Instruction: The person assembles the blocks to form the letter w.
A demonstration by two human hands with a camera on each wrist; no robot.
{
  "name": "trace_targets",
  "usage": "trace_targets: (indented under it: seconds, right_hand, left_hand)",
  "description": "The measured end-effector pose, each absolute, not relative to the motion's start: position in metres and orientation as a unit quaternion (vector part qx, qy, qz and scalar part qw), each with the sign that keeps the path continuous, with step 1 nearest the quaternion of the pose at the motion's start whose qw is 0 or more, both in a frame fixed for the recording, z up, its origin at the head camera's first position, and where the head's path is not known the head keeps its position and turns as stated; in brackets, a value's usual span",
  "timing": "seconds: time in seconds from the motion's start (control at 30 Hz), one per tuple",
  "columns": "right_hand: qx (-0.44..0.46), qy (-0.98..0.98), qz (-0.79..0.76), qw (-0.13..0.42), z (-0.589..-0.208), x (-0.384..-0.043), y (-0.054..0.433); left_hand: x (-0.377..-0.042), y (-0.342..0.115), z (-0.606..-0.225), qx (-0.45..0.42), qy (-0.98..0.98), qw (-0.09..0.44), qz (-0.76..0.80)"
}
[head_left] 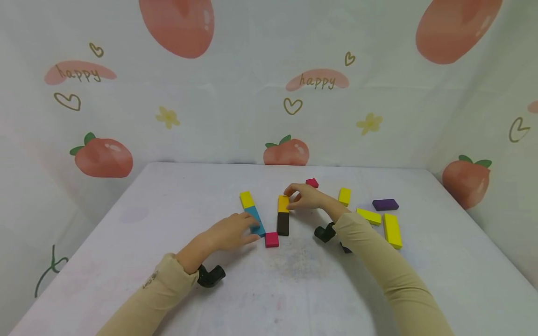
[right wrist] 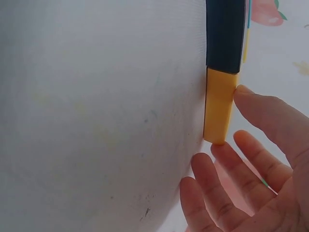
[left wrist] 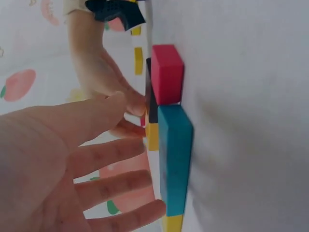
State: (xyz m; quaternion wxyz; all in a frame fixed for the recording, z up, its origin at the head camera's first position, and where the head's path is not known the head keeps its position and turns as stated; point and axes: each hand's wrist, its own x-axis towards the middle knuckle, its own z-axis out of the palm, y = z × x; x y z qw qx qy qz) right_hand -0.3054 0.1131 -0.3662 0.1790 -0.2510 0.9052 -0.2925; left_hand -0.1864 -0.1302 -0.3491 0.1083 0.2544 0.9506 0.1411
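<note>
My left hand (head_left: pixel 229 231) hovers beside a blue block (head_left: pixel 254 212), its fingers spread and apparently resting lightly against that block at most. A yellow block (head_left: pixel 247 199) continues the line at the blue block's far end. At the near end sits a red block (head_left: pixel 272 240). From there a black block (head_left: pixel 283 225) runs away from me, with an orange block (head_left: pixel 283 204) end to end beyond it. My right hand (head_left: pixel 308 196) touches the orange block, thumb at its side and a fingertip at its far end (right wrist: pixel 220 104). The fingers stay loosely bent, not wrapped round it.
Right of the hands lie yellow blocks (head_left: pixel 392 231) and a purple block (head_left: pixel 385 205). Another red block (head_left: pixel 312 183) lies behind the right hand. A dark piece (head_left: pixel 346 248) is partly hidden under the right forearm. A patterned cloth (head_left: pixel 235 126) hangs behind the table.
</note>
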Motion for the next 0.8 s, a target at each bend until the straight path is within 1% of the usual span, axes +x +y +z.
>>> trace_targets:
  seconds: [0.13, 0.33, 0.57, 0.7, 0.8]
  right_hand:
    - [-0.246, 0.906, -0.295, 0.18, -0.367, -0.306, 0.113]
    - [-0.238, 0.908, -0.292, 0.182, -0.366, -0.305, 0.112]
    - [-0.245, 0.907, -0.292, 0.179, -0.366, -0.303, 0.112]
    - [-0.254, 0.907, -0.295, 0.162, -0.365, -0.305, 0.117]
    - [-0.259, 0.909, -0.299, 0.134, -0.364, -0.309, 0.124]
  left_hand:
    - [-0.197, -0.132, -0.348, 0.248, 0.954, 0.088, 0.146]
    - [-0.213, -0.138, -0.354, 0.213, 0.962, 0.076, 0.151]
    - [-0.221, -0.144, -0.359, 0.178, 0.969, 0.082, 0.149]
    - [-0.222, -0.144, -0.359, 0.176, 0.971, 0.084, 0.141]
    - [-0.222, -0.144, -0.358, 0.177, 0.971, 0.086, 0.138]
